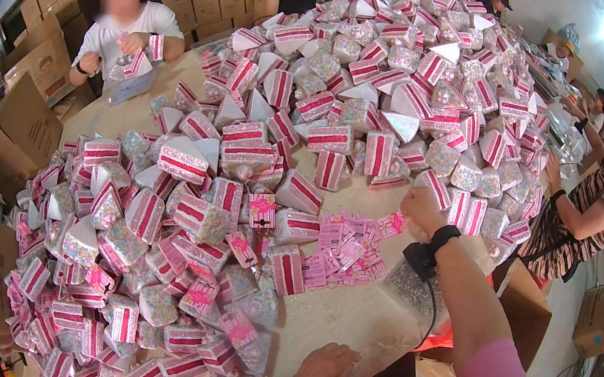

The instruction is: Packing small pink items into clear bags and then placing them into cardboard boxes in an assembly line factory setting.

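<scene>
My right hand (423, 209) reaches over the table, fingers curled down at the edge of a pink printed card (391, 225), which they seem to pinch. Beside it, more pink cards (347, 249) lie in a loose, overlapping heap. Close to the near table edge, my left hand (325, 367) lies low with loosely stretched fingers; I see nothing in it. Both wrists wear black bands. Left of the cards is a heap of plush-looking cake slices (184, 160), pink and white with a red stripe, some with pink cards attached.
A larger mound of cake slices (379, 153) covers the far table. A black device with a cable (421, 260) sits by my right forearm, near clear plastic (413, 285). Cardboard boxes (32, 122) stand left. Several people work around the table, one (125, 34) at far left handling a slice.
</scene>
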Tool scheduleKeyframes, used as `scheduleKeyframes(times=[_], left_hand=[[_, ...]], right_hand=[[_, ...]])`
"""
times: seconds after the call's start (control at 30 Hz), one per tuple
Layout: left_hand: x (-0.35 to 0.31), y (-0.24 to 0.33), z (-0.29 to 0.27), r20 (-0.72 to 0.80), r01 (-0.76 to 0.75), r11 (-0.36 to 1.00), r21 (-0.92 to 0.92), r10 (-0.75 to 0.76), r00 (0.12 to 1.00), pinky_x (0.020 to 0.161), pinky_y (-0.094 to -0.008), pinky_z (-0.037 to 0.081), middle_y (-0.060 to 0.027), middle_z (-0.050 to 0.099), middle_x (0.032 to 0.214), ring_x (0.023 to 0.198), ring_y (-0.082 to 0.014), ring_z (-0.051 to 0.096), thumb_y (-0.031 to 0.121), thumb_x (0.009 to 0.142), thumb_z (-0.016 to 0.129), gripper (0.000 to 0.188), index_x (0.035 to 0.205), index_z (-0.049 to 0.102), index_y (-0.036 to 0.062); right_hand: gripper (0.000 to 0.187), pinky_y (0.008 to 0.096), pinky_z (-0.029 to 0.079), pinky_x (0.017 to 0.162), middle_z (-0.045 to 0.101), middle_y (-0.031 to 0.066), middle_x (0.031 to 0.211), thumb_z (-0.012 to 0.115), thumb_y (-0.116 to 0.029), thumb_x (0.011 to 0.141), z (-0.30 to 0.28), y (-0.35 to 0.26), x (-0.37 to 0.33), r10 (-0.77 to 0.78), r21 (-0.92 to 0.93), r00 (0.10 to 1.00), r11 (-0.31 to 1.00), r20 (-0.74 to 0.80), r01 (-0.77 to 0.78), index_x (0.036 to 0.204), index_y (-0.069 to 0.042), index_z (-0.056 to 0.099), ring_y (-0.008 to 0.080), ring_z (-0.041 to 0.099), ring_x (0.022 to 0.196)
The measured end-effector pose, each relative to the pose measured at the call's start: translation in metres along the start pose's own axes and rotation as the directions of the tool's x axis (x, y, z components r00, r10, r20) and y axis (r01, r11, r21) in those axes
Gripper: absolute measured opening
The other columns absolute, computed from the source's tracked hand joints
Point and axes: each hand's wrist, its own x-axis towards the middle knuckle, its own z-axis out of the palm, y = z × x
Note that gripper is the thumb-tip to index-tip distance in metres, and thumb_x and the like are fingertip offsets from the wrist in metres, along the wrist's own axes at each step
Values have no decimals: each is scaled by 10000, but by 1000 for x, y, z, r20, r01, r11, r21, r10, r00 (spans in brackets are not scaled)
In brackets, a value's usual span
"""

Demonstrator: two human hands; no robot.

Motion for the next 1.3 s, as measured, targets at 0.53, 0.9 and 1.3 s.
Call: scheduleKeyframes(times=[0.53,0.9,1.3], left_hand=[[-1,2,3,-42,-32,999,28,33,999,689,-401,456,-107,566,809,790,-302,542,90,797,544,142,923,603,62],[21,41,-57,-221,220,919,-328,-301,928,758,-312,471,-142,618,940,851,-240,604,94,841,551,223,1046,589,16],[29,85,-64,-255,108,924,-367,-212,943,998,-447,330,-110,470,1269,1206,-248,426,283,759,718,684,1318,393,58]], right_hand=[[89,243,465,451,616,84,710,541,-90,829,-39,-72,-43,28,668,957,711,288,-222,819,-3,555,134,587,519],[68,247,469,469,611,83,716,541,-88,843,-75,-142,-127,-226,787,889,582,398,-204,826,-23,539,141,592,551],[95,212,452,465,614,57,723,531,-121,874,-85,-151,-228,-435,821,748,512,501,-252,850,-30,525,103,585,548]])
